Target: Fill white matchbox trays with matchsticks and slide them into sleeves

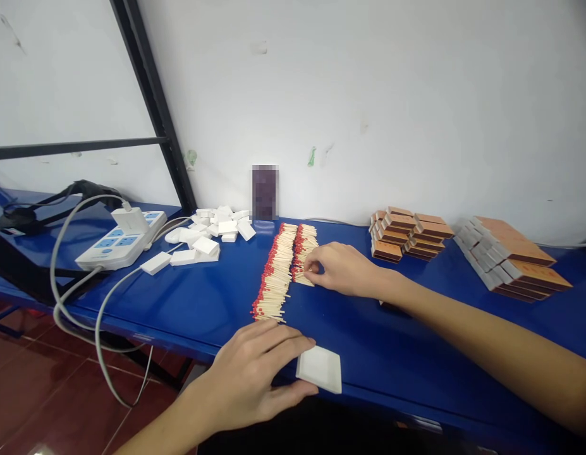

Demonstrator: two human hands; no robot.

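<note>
Red-tipped matches (278, 272) lie in two long rows on the blue table (188, 303). My right hand (342, 268) rests on the near end of the right row, fingers pinched together on a few matches. My left hand (255, 373) sits at the table's front edge and holds an empty white matchbox tray (320, 370) between thumb and fingers.
A heap of white trays (212, 234) lies at the back left beside a white power strip (122, 237) with grey cables (79, 303). Orange matchbox sleeves (406, 232) and a larger stack (511, 256) stand at the right. A dark blurred object (265, 191) leans on the wall.
</note>
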